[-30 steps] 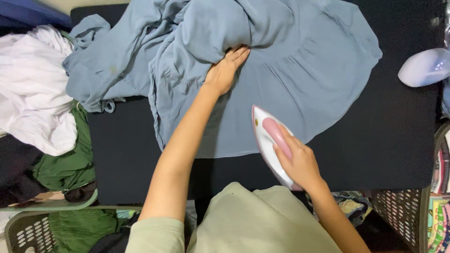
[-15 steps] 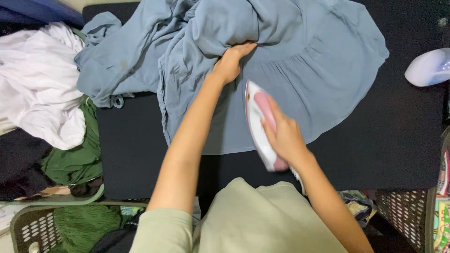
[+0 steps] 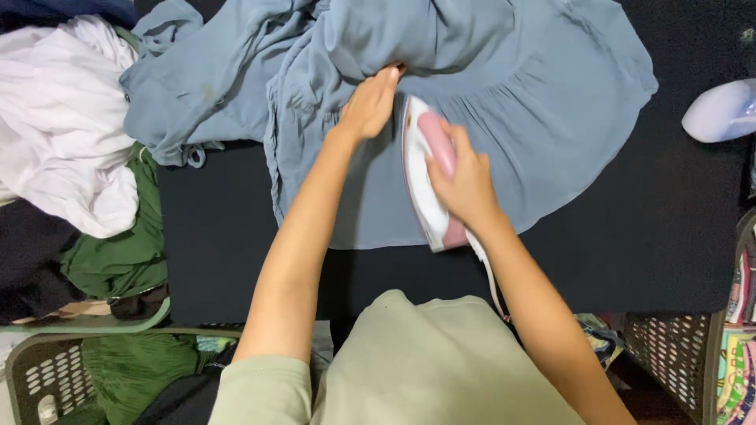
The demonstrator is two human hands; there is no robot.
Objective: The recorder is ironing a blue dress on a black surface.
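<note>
White laundry pile (image 3: 63, 118) at far left. Blue garment (image 3: 504, 118) lies spread on the dark ironing board (image 3: 220, 236); likely thin, soft, light, bunches easily. Left hand (image 3: 368, 102) flat, fingers together, pressing the folds. Right hand (image 3: 465, 185) wraps the iron (image 3: 421, 185) handle, arm bent, iron flat on the cloth.
</note>
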